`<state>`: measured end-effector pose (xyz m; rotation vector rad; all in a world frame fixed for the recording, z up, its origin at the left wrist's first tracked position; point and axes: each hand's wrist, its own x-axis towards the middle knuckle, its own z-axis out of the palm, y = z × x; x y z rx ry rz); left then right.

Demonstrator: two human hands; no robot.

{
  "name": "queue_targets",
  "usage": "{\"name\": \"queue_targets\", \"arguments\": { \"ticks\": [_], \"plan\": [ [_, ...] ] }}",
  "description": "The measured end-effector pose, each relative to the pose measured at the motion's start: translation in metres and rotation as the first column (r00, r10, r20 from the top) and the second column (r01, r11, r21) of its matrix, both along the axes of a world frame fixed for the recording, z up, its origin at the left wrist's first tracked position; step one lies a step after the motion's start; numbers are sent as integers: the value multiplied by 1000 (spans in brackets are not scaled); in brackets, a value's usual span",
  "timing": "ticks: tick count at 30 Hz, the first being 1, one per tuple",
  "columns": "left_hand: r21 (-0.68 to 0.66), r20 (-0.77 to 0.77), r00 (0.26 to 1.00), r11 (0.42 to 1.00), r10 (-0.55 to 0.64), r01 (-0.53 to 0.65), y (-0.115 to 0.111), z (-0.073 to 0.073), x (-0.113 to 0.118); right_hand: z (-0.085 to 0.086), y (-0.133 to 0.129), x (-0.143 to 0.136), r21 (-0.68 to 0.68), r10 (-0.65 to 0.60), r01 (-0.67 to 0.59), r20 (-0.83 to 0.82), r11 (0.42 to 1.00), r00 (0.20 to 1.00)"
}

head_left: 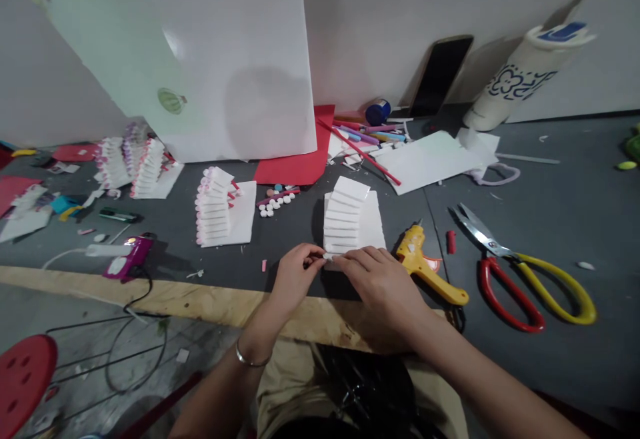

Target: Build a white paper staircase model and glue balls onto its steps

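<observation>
A white model of stacked steps (345, 216) on a white base board stands at the table's front edge, straight before me. My left hand (299, 272) is at its lower left corner, thumb and forefinger pinched together; a tiny white bit shows at the fingertips, too small to name. From the right, my right hand (383, 286) holds the lowest step with bent fingers, covering the front of the board. A yellow hot glue gun (425, 269) lies just right of that hand. Farther left, a similar stepped model (215, 209) has pink-and-white round ends along one side.
White discs (273, 206) lie between the two models. Large scissors (505, 252) with red and yellow handles rest at right. Behind are white card (425, 159), red sheet (295, 166), a phone (443, 72) and a tumbler (525, 79). A purple power adapter (127, 258) sits left.
</observation>
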<state>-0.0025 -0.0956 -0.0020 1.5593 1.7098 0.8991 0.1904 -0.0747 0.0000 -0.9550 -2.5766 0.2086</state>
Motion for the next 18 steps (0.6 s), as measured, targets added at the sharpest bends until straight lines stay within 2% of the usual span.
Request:
{"name": "queue_targets", "arguments": {
  "ticks": [5,14,18],
  "plan": [
    [12,-12,1000,1000,-21,21,0,2,1,-2,1,-4,21,17,-18,27,1000,1000],
    [27,30,999,1000,13,-14,-2,-5,0,-2,1,-3,-10,22,-21,30,1000,999],
    [49,-19,1000,999,15,-14,-2,-4,3,1,2,-4,-9,19,-19,62,1000,998]
  ]
}}
